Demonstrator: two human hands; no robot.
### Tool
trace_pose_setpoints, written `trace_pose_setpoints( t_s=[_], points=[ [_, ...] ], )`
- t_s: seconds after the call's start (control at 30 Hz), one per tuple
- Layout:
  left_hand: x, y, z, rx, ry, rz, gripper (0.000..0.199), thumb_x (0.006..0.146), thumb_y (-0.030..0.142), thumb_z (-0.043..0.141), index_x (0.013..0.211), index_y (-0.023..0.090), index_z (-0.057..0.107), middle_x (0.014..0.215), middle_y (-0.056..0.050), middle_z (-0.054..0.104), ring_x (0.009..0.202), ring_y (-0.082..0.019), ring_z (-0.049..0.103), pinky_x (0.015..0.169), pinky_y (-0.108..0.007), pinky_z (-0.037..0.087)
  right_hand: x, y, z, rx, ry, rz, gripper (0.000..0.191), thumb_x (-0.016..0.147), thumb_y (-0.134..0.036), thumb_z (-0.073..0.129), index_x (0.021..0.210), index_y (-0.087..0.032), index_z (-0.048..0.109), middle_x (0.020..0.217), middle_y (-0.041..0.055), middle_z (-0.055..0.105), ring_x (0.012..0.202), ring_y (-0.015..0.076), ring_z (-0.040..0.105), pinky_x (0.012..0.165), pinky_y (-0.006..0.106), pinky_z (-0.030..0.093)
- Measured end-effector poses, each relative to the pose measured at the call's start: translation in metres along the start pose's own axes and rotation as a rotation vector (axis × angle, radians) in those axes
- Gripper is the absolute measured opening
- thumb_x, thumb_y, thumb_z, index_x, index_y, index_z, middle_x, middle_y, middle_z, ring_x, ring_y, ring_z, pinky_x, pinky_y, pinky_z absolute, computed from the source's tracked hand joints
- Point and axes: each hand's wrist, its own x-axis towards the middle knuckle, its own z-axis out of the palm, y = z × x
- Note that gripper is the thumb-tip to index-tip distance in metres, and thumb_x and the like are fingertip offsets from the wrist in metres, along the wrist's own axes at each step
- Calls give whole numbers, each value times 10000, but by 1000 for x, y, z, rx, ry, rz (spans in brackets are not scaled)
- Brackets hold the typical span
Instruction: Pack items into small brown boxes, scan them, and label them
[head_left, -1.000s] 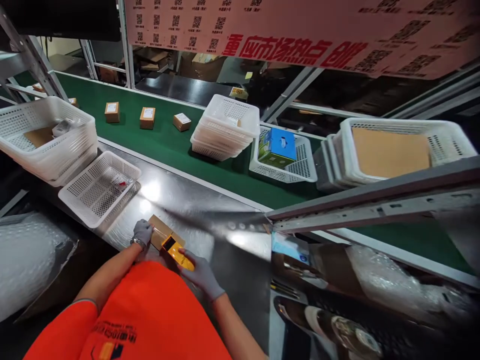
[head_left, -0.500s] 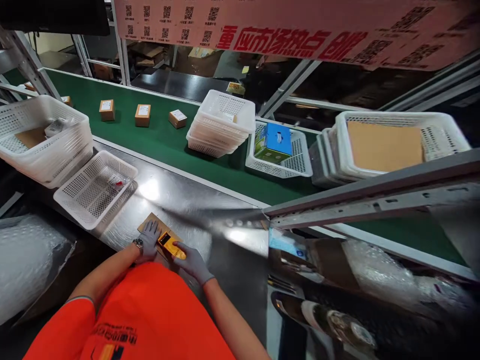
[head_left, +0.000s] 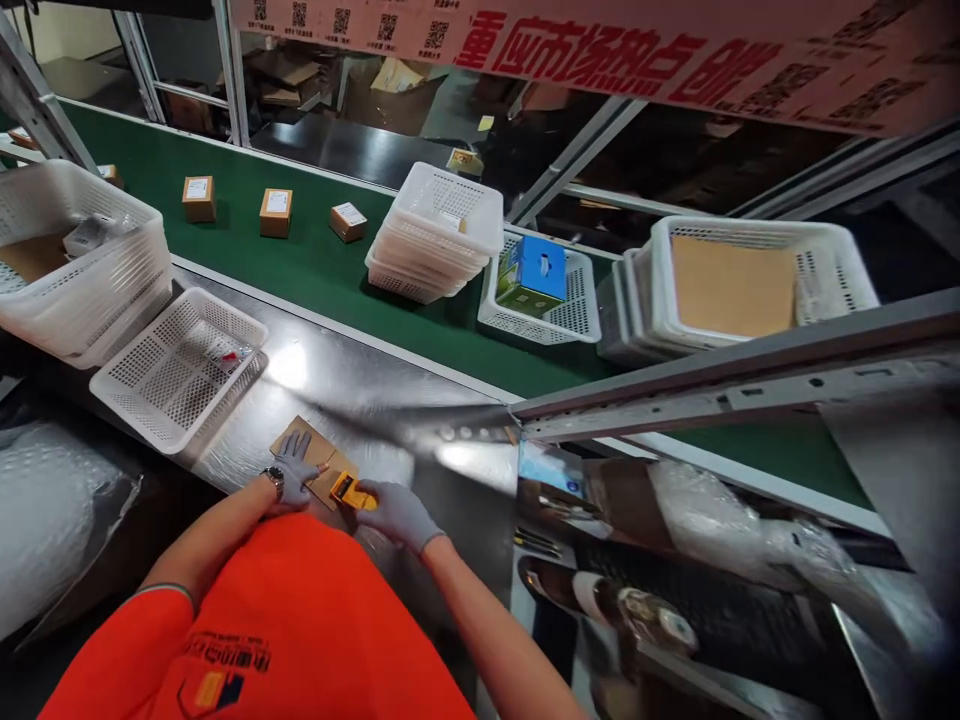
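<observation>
- Yellow tool (head_left: pixel 355 493), lower centre-left of the frame, right hand's grip (head_left: pixel 401 512) wrapped round its back end
- cardboard box (head_left: pixel 321 452) just left of it on the metal counter (head_left: pixel 367 375), left hand (head_left: pixel 295 462) laid flat on top, fingers spread
- white basket (head_left: pixel 169 375) further left, kinda mid-height

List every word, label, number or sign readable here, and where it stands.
"重 应市场热点": red, on the pink banner; later characters too warped.
QR codes on that banner: captions too small.
White labels on small cardboard boxes: too small.
Print on orange shirt: upside down, too blurred.
Blue-and-green box: markings too small.
Yellow tool: none legible.
</observation>
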Motion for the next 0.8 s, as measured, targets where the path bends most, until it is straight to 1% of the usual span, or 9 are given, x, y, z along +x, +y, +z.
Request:
trace_pose_setpoints(
  t_s=[0.13, 0.23, 0.33, 0.43, 0.5, 0.57, 0.67, 0.73, 0.8],
  points=[
    [0, -3, 0, -57, 16, 31, 866, 839, 391, 841, 1685, 339, 660, 1916, -152, 334, 1742, -553, 233, 1388, -770, 125, 23, -32, -11, -88, -10, -15, 435, 861, -358, 767, 1245, -221, 919, 1081, 130, 907, 977, 321, 815, 791, 373, 506],
    [0, -3, 0, -72, 33, 55, 845, 835, 380, 877, 1658, 330, 692, 1927, -171, 292, 1739, -587, 221, 1375, -802, 114, 43, -49, -19, -138, -40, 11, 344, 777, -356, 839, 1075, -225, 952, 892, 111, 881, 835, 304, 787, 760, 392, 508],
    [4, -4, 2, -76, 20, 69, 898, 808, 409, 935, 1667, 341, 684, 1941, -186, 237, 1740, -620, 198, 1365, -840, 62, 58, -59, -25, -191, -88, 4, 208, 693, -299, 886, 886, -250, 946, 765, 75, 840, 755, 288, 770, 749, 393, 524],
    [10, -6, 8, -96, 6, 78, 935, 782, 443, 970, 1668, 359, 681, 1949, -186, 203, 1751, -628, 158, 1355, -861, 23, 65, -66, -28, -254, -133, -30, 124, 659, -245, 887, 779, -247, 918, 705, 55, 809, 730, 278, 770, 764, 396, 535],
    [14, -7, 14, -118, 30, 90, 915, 782, 443, 967, 1651, 336, 701, 1951, -190, 183, 1751, -642, 123, 1354, -860, 21, 68, -70, -29, -292, -159, -46, 99, 620, -207, 889, 710, -248, 888, 663, 36, 783, 739, 270, 774, 801, 401, 542],
    [16, -8, 18, -143, 68, 98, 877, 782, 424, 962, 1620, 309, 732, 1951, -196, 175, 1750, -648, 117, 1358, -850, 22, 68, -72, -32, -320, -177, -60, 159, 551, -149, 888, 648, -271, 856, 610, 2, 748, 762, 266, 775, 849, 400, 544],
    [18, -10, 21, -172, 110, 96, 804, 772, 379, 965, 1550, 287, 789, 1942, -194, 228, 1752, -626, 153, 1376, -823, 33, 65, -65, -45, -317, -197, -62, 257, 514, -116, 881, 684, -308, 876, 564, -47, 714, 728, 238, 744, 842, 365, 538],
    [17, -11, 21, -184, 123, 100, 782, 764, 354, 963, 1526, 280, 805, 1933, -188, 266, 1758, -607, 157, 1384, -810, 36, 60, -51, -59, -281, -168, -31, 303, 583, -171, 889, 847, -312, 932, 636, -48, 768, 712, 212, 726, 803, 339, 526],
    [18, -12, 20, -192, 114, 114, 805, 757, 333, 954, 1545, 300, 789, 1932, -178, 276, 1762, -597, 158, 1382, -813, 30, 53, -31, -72, -251, -93, 21, 374, 658, -226, 890, 1020, -298, 951, 794, -13, 851, 774, 218, 747, 802, 335, 517]
  ],
)
